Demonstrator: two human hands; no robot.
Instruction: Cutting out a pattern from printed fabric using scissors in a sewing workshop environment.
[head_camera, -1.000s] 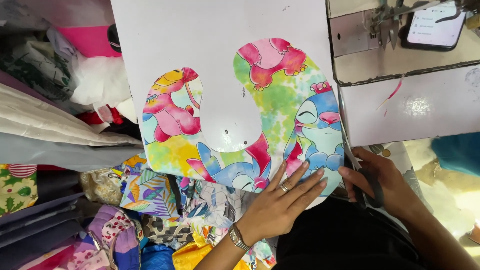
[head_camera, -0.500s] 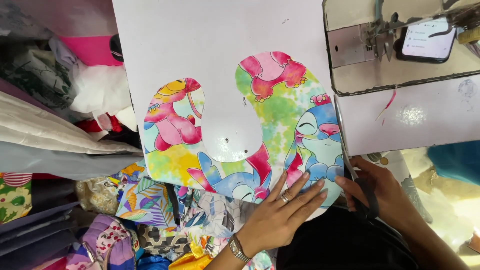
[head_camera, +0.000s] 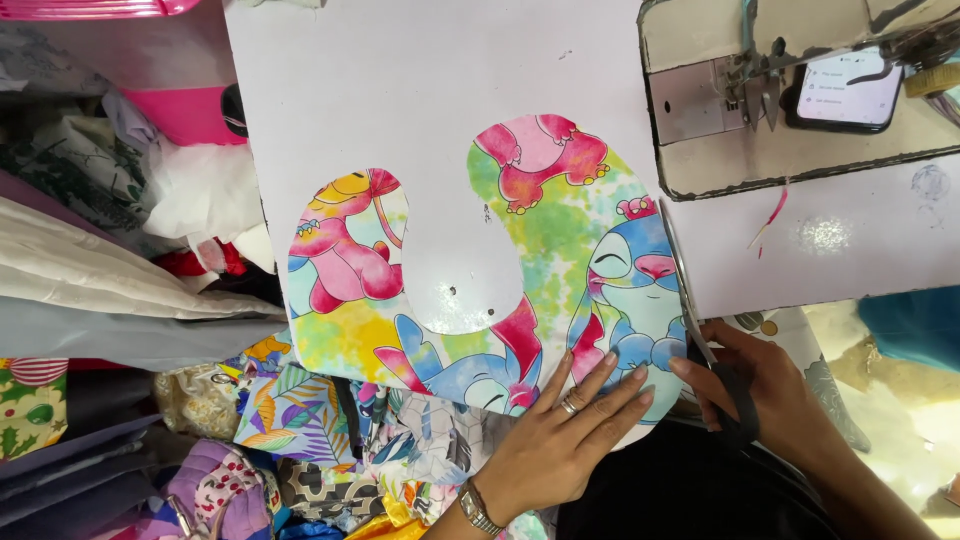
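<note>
Under the left hand's (head_camera: 560, 440) spread fingers lies cartoon-print fabric (head_camera: 480, 270); right hand (head_camera: 770, 390) grips scissors (head_camera: 700, 310).

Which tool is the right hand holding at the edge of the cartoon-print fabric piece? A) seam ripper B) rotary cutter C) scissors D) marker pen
C: the right hand grips dark handles, and the long blades of the scissors run up along the right edge of the cartoon-print fabric piece, while the left hand lies flat on it.
</note>
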